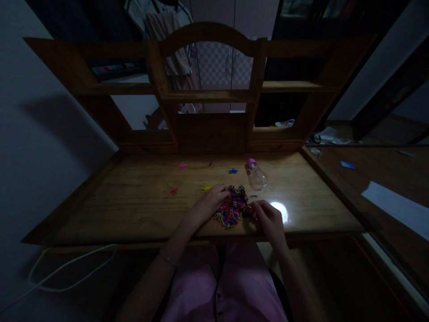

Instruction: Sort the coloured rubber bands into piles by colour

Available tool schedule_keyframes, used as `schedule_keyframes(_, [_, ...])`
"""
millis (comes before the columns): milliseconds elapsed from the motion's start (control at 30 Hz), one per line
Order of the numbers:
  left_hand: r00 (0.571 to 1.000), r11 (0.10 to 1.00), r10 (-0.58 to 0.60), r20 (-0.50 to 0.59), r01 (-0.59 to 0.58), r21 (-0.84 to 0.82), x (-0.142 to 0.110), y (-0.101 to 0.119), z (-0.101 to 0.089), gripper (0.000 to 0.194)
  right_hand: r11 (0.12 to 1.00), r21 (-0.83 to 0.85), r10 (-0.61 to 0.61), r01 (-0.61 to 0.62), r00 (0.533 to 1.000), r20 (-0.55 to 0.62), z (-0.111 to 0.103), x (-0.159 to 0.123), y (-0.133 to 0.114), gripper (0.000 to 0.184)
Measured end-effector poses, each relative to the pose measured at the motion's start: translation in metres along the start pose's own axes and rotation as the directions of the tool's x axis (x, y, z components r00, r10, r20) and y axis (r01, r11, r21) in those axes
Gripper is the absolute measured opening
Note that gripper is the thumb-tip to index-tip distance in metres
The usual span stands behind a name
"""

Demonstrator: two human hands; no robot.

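A heap of small, thin, multicoloured pieces (233,212), which look like tiny hair elastics, lies near the front edge of the wooden desk. My left hand (217,197) rests against the heap's left side, its fingers curled in. At the right side my right hand (266,213) is closed in a pinch; what sits between its fingertips is too small to make out. Little same-coloured groups lie apart: yellow pieces (205,188) by my left hand, red pieces (174,192), pink pieces (182,165) and blue pieces (233,171) farther out.
A clear bulb-shaped bottle with a pink cap (258,178) lies behind my right hand. A wooden shelf frame (211,96) rises along the desk's back. On the right, a second surface holds white paper (397,205) and a blue card (347,165). A white cable (67,286) hangs at lower left.
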State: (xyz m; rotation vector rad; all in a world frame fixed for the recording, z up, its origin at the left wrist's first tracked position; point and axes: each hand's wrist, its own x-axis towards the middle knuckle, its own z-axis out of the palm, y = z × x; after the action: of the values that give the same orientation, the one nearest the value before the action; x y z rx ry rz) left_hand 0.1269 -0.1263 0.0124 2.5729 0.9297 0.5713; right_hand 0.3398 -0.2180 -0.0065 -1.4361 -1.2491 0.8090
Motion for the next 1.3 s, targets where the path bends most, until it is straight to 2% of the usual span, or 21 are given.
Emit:
schedule_keyframes(700, [0.988, 0.934, -0.150, -0.044, 0.128, -0.333, 0.002, 0.004, -0.019, 0.017, 1.000, -0.001, -0.013, 0.013, 1.000, 0.006, 0.000, 0.000, 0.000, 0.031])
schedule_keyframes(800, [0.960, 0.841, -0.275, -0.048, 0.216, -0.496, -0.001, 0.002, -0.015, 0.019, 1.000, 0.002, -0.012, 0.012, 1.000, 0.005, 0.000, 0.000, 0.000, 0.031])
schedule_keyframes(933, [0.901, 0.567, -0.431, 0.048, 0.312, -0.763, -0.006, -0.007, -0.008, 0.026, 1.000, 0.001, -0.019, 0.019, 1.000, 0.003, 0.001, -0.001, 0.000, 0.030])
schedule_keyframes(1000, [0.879, 0.430, -0.466, 0.102, 0.326, -0.842, -0.008, -0.011, -0.006, 0.030, 1.000, -0.002, -0.018, 0.018, 1.000, -0.002, 0.001, 0.000, 0.001, 0.030])
schedule_keyframes(1100, [0.866, 0.295, -0.475, 0.153, 0.320, -0.900, -0.011, -0.014, -0.007, 0.034, 1.000, -0.002, -0.009, 0.009, 1.000, 0.002, 0.001, 0.000, 0.002, 0.030])
schedule_keyframes(1200, [0.857, 0.233, -0.493, 0.146, 0.293, -0.927, -0.018, -0.018, -0.012, 0.035, 1.000, 0.004, -0.006, 0.006, 1.000, 0.013, 0.000, -0.001, 0.001, 0.029])
schedule_keyframes(1267, [0.813, 0.246, -0.573, 0.098, 0.285, -0.926, -0.027, -0.028, -0.019, 0.034, 1.000, 0.008, -0.004, 0.004, 1.000, 0.013, 0.000, -0.001, 0.001, 0.029])
schedule_keyframes(1300, [0.773, 0.271, -0.631, 0.060, 0.293, -0.917, -0.034, -0.035, -0.024, 0.034, 1.000, 0.006, -0.002, 0.002, 1.000, 0.012, 0.000, -0.001, 0.001, 0.029])
